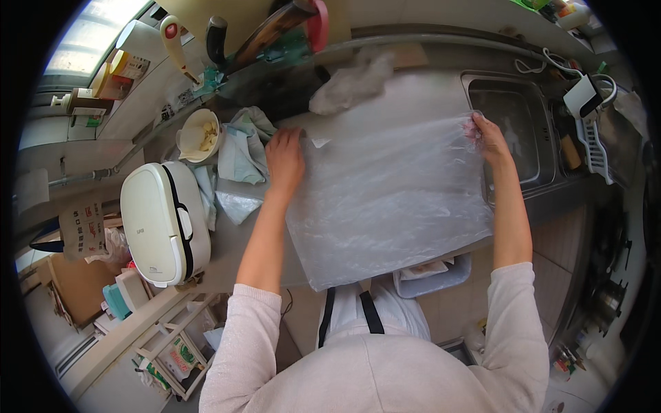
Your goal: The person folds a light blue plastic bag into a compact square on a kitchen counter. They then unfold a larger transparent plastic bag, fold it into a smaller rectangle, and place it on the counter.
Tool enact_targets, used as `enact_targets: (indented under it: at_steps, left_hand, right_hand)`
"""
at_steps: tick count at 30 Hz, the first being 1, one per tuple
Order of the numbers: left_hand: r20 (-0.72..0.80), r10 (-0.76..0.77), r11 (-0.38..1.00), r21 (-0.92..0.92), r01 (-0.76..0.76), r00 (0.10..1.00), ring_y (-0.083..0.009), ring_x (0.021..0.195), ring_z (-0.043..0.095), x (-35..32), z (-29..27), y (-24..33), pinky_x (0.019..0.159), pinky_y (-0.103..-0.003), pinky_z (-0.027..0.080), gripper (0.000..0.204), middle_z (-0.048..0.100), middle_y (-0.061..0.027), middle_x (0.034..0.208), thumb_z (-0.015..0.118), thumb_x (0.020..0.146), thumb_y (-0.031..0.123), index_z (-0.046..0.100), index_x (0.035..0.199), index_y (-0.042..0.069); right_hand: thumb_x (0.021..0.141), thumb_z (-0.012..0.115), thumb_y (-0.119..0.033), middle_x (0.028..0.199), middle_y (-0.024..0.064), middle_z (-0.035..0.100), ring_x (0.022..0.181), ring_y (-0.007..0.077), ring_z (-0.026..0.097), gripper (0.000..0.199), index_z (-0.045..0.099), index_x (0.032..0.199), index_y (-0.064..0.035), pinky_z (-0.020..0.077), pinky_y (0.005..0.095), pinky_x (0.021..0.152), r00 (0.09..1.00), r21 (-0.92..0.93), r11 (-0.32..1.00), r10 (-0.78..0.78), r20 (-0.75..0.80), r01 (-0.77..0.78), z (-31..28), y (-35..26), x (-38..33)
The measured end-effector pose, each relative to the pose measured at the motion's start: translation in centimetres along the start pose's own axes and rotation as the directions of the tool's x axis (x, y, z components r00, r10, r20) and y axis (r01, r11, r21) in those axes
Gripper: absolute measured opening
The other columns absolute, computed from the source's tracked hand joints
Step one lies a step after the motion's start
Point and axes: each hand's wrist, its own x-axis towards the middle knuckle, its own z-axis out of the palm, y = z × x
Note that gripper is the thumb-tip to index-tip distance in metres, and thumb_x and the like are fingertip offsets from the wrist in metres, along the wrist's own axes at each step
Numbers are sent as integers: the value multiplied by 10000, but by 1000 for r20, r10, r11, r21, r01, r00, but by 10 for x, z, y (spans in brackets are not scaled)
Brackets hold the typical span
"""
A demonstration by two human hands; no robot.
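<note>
A large clear plastic sheet or flat bag (392,193), creased all over, is stretched between my two hands in front of my body. My left hand (285,157) has its fingers closed on the upper left edge of the plastic, close to some pale green cloths (244,151). At the opposite upper corner, my right hand (487,138) pinches the plastic beside the sink. The lower edge of the plastic hangs over the counter's front, above my waist. Whether it is a single layer or a bag, I cannot tell.
A white rice cooker (162,224) stands at the left, near a cream container (200,135) with pale pieces inside. Knives in a rack (258,51) rise at the back. A steel sink (516,131) lies right. Below the counter's front is a grey-blue bin (441,279).
</note>
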Motion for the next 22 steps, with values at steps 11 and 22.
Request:
enact_targets:
  at_steps: [11, 22]
  left_hand:
    - [262, -117, 993, 55, 106, 958, -294, 918, 578, -3, -15, -34, 775, -443, 392, 131, 632, -120, 895, 600, 893, 192, 597, 931, 66]
    - [135, -33, 986, -157, 55, 990, -345, 1301, 424, -66, 16, 33, 1097, -435, 330, 476, 500, -165, 1344, 637, 809, 37, 551, 1270, 118]
  right_hand:
    - [954, 596, -285, 964, 56, 709, 763, 94, 624, 275, 646, 1085, -49, 469, 227, 655, 979, -78, 979, -192, -62, 187, -5, 25, 11]
    - [925, 628, -277, 1299, 137, 539, 1229, 274, 479, 469, 493, 1284, -8, 317, 399, 1079, 422, -808, 189, -903, 81, 558, 103, 20, -49]
